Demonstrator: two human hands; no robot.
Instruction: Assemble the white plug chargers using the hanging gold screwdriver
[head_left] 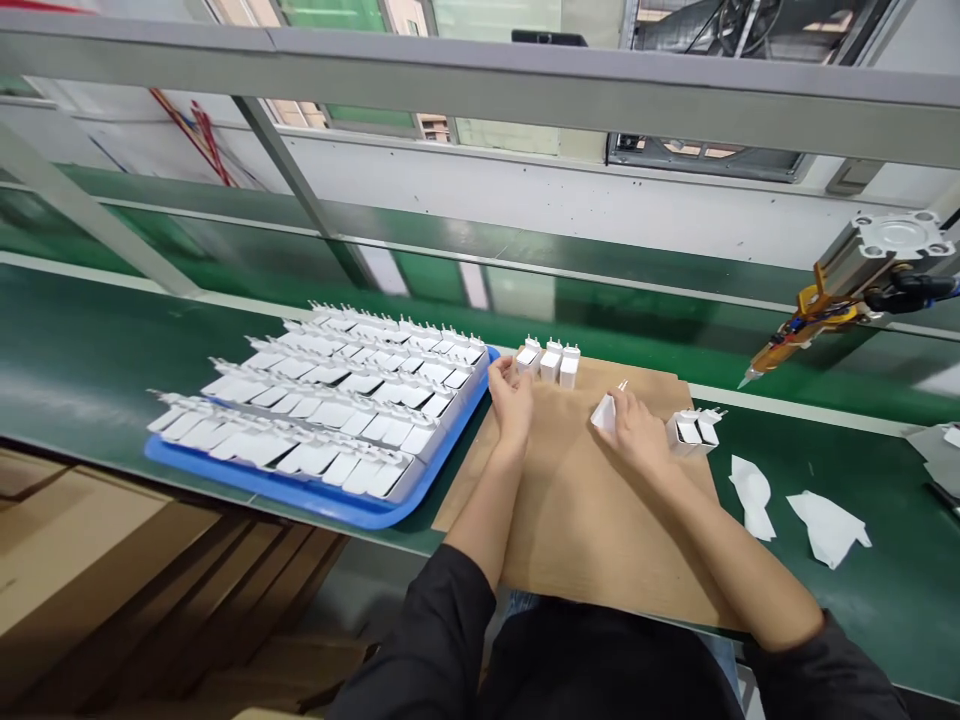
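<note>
My left hand (513, 402) has its fingers closed at the lower side of a white plug charger (529, 356), the leftmost of a short row standing with pins up. Beside it in that row are two more white chargers (561, 366). My right hand (636, 430) grips another white charger (604, 414), tilted, its pins showing above the fingers; part of it is hidden by the hand. All of these are over a sheet of brown paper (585, 510). Just right of my right hand stands a small pair of white chargers (693, 434).
On the left, a blue tray (360, 512) holds rows of many white chargers (322, 390). Two torn white paper pieces (831, 528) lie on the green bench (892, 620). An orange-tipped dispenser on a metal cylinder (795, 330) hangs at right. Cardboard boxes (82, 540) sit below left.
</note>
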